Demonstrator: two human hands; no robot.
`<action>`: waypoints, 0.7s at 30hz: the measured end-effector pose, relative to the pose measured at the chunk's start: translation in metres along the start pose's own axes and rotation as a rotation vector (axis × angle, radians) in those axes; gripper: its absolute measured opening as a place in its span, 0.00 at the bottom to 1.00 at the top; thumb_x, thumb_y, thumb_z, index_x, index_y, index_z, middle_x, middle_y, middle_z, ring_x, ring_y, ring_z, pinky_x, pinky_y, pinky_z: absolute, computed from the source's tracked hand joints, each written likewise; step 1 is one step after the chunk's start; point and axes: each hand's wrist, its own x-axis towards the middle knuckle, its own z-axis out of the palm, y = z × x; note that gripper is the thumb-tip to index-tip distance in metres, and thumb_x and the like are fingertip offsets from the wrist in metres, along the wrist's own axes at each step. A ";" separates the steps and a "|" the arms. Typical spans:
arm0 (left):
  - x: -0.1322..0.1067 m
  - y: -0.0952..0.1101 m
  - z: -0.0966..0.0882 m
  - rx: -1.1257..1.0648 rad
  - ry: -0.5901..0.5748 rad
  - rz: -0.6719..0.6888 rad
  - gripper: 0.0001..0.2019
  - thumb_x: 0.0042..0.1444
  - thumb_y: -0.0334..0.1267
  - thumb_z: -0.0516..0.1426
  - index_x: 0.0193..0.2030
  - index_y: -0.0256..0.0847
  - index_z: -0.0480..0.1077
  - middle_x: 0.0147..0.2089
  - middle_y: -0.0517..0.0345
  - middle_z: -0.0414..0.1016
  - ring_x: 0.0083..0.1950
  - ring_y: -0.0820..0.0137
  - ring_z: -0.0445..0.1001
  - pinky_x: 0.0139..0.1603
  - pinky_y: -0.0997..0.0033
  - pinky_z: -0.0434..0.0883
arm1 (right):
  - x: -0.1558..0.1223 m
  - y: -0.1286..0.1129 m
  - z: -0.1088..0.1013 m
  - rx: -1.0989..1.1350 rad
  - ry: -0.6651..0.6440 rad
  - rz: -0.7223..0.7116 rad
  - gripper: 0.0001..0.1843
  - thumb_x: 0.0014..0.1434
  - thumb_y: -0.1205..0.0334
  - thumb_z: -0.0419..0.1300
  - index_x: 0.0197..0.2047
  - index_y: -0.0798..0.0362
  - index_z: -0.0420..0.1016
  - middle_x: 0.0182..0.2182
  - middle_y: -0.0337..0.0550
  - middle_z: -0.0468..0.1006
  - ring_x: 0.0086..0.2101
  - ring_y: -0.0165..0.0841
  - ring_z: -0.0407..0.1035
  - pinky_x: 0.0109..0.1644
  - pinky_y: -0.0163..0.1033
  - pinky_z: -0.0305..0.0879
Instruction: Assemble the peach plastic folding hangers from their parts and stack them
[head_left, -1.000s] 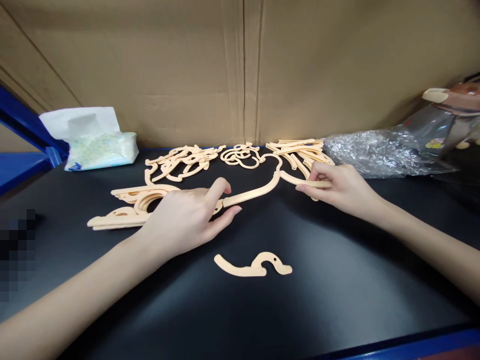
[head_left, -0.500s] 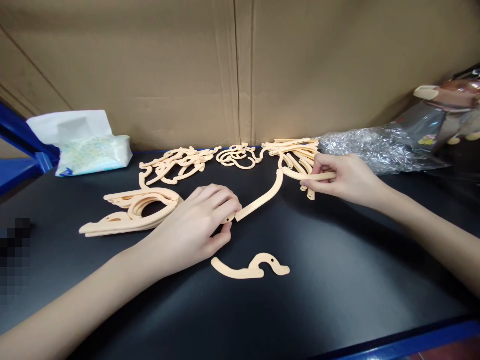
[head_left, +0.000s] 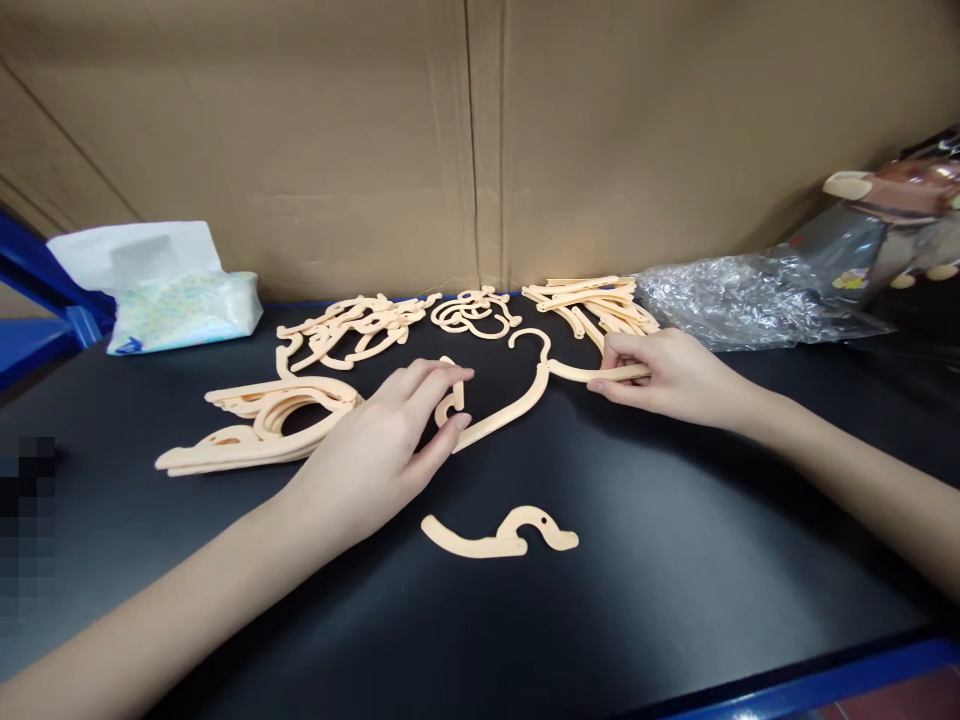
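A cream plastic hanger [head_left: 517, 398] with a hook on top lies across the middle of the black table [head_left: 675, 560]. My left hand [head_left: 382, 450] pinches a small piece at the hanger's left end between thumb and forefinger. My right hand [head_left: 664, 375] is closed on the hanger's right arm. In front of my hands a loose curved hanger piece [head_left: 501, 534] lies flat, untouched.
Stacks of cream hanger parts lie behind: curved arms [head_left: 259, 425] at left, tangled pieces [head_left: 352, 325], hooks [head_left: 474, 310], straight bars [head_left: 592, 298]. A tissue pack [head_left: 161, 290] sits far left, crumpled clear plastic [head_left: 739, 300] and a toy [head_left: 896, 215] far right. A cardboard wall [head_left: 480, 140] backs the table.
The hanger has come down flat and a little nearer me. My left fingers shifted from gripping its end to pinching a small upturned piece. My right hand lowered with its arm.
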 end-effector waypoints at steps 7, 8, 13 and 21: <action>-0.001 -0.001 0.006 0.192 -0.003 -0.061 0.30 0.62 0.51 0.55 0.64 0.32 0.60 0.56 0.41 0.72 0.55 0.51 0.71 0.54 0.49 0.70 | -0.005 -0.014 0.002 0.005 -0.020 -0.075 0.10 0.61 0.56 0.57 0.30 0.51 0.67 0.26 0.34 0.74 0.26 0.29 0.67 0.31 0.34 0.56; -0.001 -0.001 0.007 0.178 0.004 -0.034 0.27 0.62 0.48 0.55 0.63 0.33 0.61 0.56 0.43 0.72 0.55 0.52 0.71 0.54 0.50 0.70 | -0.005 -0.015 0.002 0.005 -0.019 -0.093 0.11 0.61 0.56 0.58 0.30 0.51 0.67 0.26 0.35 0.73 0.27 0.29 0.67 0.31 0.34 0.56; -0.001 0.001 0.004 0.094 0.016 0.083 0.21 0.62 0.37 0.53 0.61 0.38 0.62 0.53 0.51 0.74 0.54 0.58 0.70 0.53 0.55 0.69 | -0.009 -0.025 0.007 0.036 -0.033 -0.172 0.12 0.63 0.56 0.59 0.30 0.52 0.68 0.27 0.36 0.72 0.29 0.30 0.66 0.33 0.35 0.56; -0.001 0.005 0.006 0.035 -0.018 0.202 0.17 0.61 0.28 0.48 0.56 0.39 0.64 0.52 0.53 0.73 0.51 0.62 0.69 0.52 0.60 0.67 | -0.011 -0.038 0.017 0.049 -0.023 -0.257 0.11 0.62 0.56 0.62 0.32 0.53 0.71 0.27 0.35 0.72 0.29 0.29 0.65 0.32 0.35 0.56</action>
